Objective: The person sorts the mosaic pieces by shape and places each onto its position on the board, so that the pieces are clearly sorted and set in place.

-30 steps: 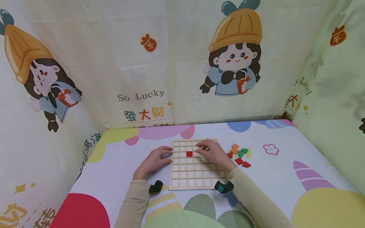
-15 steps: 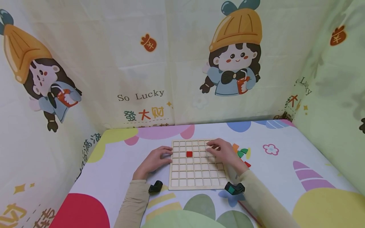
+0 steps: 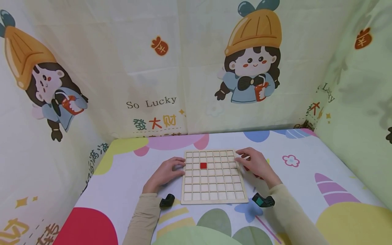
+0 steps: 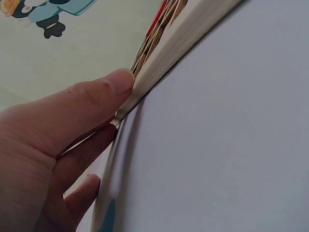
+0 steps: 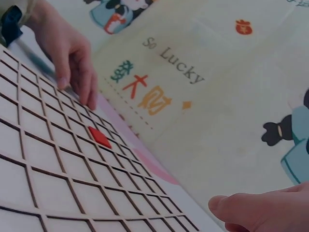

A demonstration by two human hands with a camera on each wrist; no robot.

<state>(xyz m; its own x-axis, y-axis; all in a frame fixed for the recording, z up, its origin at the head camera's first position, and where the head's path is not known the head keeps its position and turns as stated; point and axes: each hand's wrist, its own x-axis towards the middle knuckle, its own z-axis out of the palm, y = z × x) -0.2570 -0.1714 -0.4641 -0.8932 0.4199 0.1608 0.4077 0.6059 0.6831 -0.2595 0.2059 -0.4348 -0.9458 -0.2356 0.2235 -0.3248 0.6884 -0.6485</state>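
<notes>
A pale wooden grid board (image 3: 214,203) lies flat on the table, and one red square tile (image 3: 203,165) sits in a cell of its upper part. Against the board's left edge rests my left hand (image 3: 165,173); in the left wrist view its thumb (image 4: 119,82) and fingertips touch the side of the board without wrapping round it. My right hand (image 3: 255,163) hovers by the board's upper right edge, fingers loosely bent, nothing visible between them. Under and behind it, partly hidden, are red pieces (image 3: 246,168) and a sliver of a yellow piece (image 3: 268,161).
A patterned cloth (image 3: 291,183) covers the table. Printed fabric walls (image 3: 199,75) stand at the back and both sides. Each wrist wears a small black camera, the left one (image 3: 167,200) beside the board's lower left corner and the right one (image 3: 263,200) beyond its lower right.
My right hand has moved right, from above the board near the red tile to past its right edge, now covering most of the loose coloured pieces. The left hand stays put.
</notes>
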